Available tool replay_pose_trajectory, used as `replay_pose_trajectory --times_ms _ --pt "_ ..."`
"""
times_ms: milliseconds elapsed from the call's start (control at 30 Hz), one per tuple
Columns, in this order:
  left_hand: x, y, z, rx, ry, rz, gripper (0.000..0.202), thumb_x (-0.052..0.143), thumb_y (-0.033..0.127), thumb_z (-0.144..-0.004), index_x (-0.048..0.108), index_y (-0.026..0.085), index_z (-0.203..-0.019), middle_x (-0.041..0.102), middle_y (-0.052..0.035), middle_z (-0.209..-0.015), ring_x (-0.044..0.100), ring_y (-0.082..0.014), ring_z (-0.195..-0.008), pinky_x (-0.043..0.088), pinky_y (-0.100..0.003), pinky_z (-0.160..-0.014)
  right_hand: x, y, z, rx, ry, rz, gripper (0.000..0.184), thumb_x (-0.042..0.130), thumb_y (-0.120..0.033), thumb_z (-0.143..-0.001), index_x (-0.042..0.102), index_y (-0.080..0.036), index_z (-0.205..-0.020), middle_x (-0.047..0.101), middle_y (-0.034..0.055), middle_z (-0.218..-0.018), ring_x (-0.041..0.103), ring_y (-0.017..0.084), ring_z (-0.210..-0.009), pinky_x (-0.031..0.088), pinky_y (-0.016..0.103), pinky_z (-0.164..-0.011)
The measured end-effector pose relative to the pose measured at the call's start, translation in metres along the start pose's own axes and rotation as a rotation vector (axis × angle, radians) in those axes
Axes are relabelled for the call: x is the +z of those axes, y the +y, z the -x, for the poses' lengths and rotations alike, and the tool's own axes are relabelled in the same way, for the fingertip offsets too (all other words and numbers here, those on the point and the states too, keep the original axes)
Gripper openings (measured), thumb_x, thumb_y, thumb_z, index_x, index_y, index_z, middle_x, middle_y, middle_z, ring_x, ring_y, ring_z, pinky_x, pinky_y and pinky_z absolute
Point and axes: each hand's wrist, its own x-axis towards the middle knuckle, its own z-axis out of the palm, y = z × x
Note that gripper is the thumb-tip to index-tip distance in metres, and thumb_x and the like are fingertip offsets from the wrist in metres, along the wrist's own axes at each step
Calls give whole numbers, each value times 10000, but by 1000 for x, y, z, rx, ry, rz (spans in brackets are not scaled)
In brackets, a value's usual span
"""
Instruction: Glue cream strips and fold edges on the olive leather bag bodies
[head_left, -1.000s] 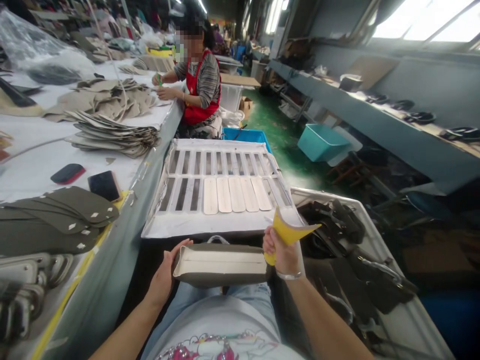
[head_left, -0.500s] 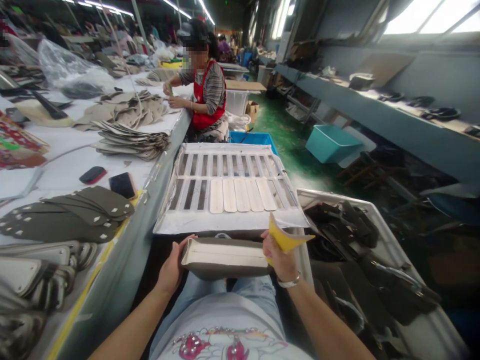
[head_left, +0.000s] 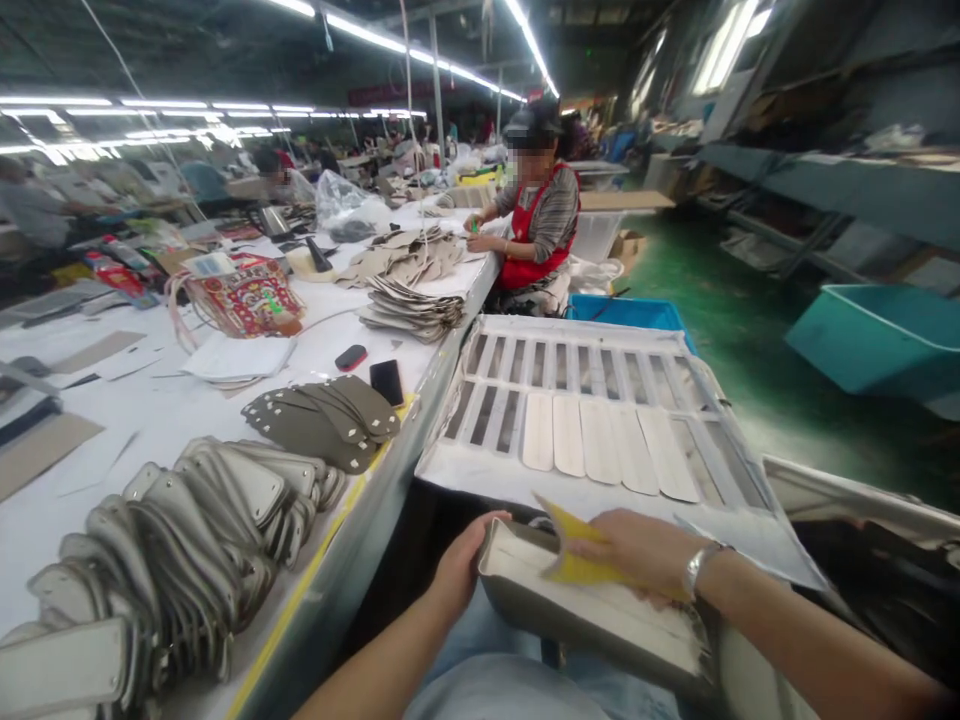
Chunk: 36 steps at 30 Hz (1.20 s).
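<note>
A: Where is the dark case [head_left: 585,638] lying?

B: It's resting just on the near side of the slotted white rack [head_left: 465,467], with its pale panel [head_left: 600,607] facing up.

A: And what are the hands doing there?

B: The left hand [head_left: 463,560] is cupping the case's end; I'm not able to tell how tightly it's closing. The right hand [head_left: 637,545] is gripping a yellow sheet [head_left: 571,572] over the panel.

A: What's sitting on the rack itself?

B: Five pale strips [head_left: 602,442] are lying side by side across its near row of slots.

A: And around it?

B: Left of the rack, the worktop [head_left: 401,345] is carrying dark grey-green pieces [head_left: 322,420], a black phone [head_left: 386,382] and many layered grey pieces [head_left: 187,545]. Beyond the rack, a blue bin [head_left: 630,312] is standing, and a co-worker [head_left: 536,225] in a red apron is sitting at that same worktop.
</note>
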Motion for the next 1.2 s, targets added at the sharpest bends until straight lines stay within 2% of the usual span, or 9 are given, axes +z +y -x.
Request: replay_pose_trajectory --times_ms 67,167,233,333,400,533,733,1000,1200 --pt "-3 3 -3 3 -56 -40 373 471 365 -849 599 131 -1110 588 -105 -1153 510 -268 -1075 339 -364 -954 -13 -8 -18 -45 58 286 557 348 -640 -791 569 -130 -754 633 107 -589 598 203 -465 430 300 -477" --pt "-8 5 -8 -22 -122 -34 363 489 344 -833 574 151 -1129 585 -100 -1151 514 -269 -1066 353 -367 -931 -22 -21 -47 -232 206 604 459 417 -562 -802 603 -143 -786 667 133 -753 636 267 -693 413 325 -566" --pt "-11 4 -13 -44 -143 24 355 511 326 -817 551 170 -1134 566 -100 -1183 498 -271 -1095 346 -377 -936 -21 -30 -65 -335 282 688 375 407 -473 -844 610 -161 -800 673 110 -797 627 258 -746 395 327 -605" --pt "-13 0 -19 -61 -143 160 357 590 280 -753 532 192 -1094 576 -99 -1157 508 -262 -1083 357 -373 -915 -18 -41 -88 -421 406 760 388 338 -373 -903 612 -151 -740 668 95 -749 613 222 -709 366 348 -677" --pt "-11 -1 -22 -39 -45 238 380 637 263 -709 523 204 -1067 587 -81 -1109 537 -246 -1036 371 -355 -893 -18 -46 -100 -467 459 756 433 304 -372 -920 611 -148 -713 662 88 -716 598 202 -676 347 350 -694" --pt "-4 1 -28 -75 232 334 394 511 458 -814 492 239 -1141 562 -57 -1117 595 -225 -921 407 -361 -849 -21 -59 -118 -605 437 697 520 242 -420 -932 612 -155 -679 656 69 -672 574 173 -614 319 324 -642" --pt "-5 -4 -24 -219 231 230 701 253 709 -795 545 200 -1180 626 -69 -1091 512 -289 -1087 363 -396 -939 -13 -80 -136 -833 349 689 542 245 -454 -927 636 -164 -688 677 60 -684 591 183 -617 313 323 -639" --pt "-19 -28 5 -273 414 -173 502 396 573 -823 650 203 -1047 678 -42 -962 485 -316 -1099 349 -385 -936 -9 -83 -138 -1019 312 764 553 244 -453 -931 637 -170 -664 680 47 -662 588 167 -594 281 319 -605" --pt "-15 -28 23 -235 477 -361 384 494 504 -793 693 182 -858 681 -72 -869 517 -331 -1019 357 -411 -910 -6 -78 -129 -1080 305 744 527 273 -452 -927 652 -170 -694 685 49 -683 600 170 -623 278 314 -606"
